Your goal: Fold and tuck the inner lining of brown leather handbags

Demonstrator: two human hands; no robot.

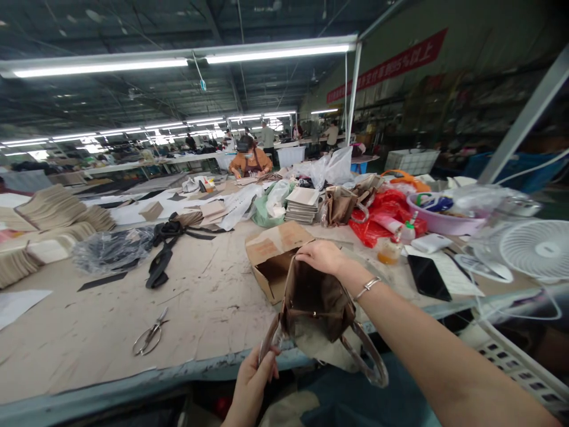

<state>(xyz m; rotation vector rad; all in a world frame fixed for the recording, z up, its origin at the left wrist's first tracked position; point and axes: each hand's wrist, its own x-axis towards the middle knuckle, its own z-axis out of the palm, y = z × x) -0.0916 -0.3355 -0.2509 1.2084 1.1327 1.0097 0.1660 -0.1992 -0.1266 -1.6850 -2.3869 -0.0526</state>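
Note:
A brown handbag (317,296) with its mouth open faces me at the table's front edge, its dark inside showing. My right hand (322,257) is closed on the bag's far rim, fingers bent over the edge. Lower down, my left hand (260,370) is closed around one of the bag's handles, which looks wrapped in clear film. The other handle (368,362) hangs loose on the right, over the front edge. Just behind the bag lies an open cardboard box (271,255), partly hidden by it.
Scissors (152,335) lie on the table to the left, near black straps (160,264). On the right are a phone (428,277), a bottle of amber liquid (389,252), a purple basin (453,220) and a white fan (540,249). A co-worker (251,160) sits across the table.

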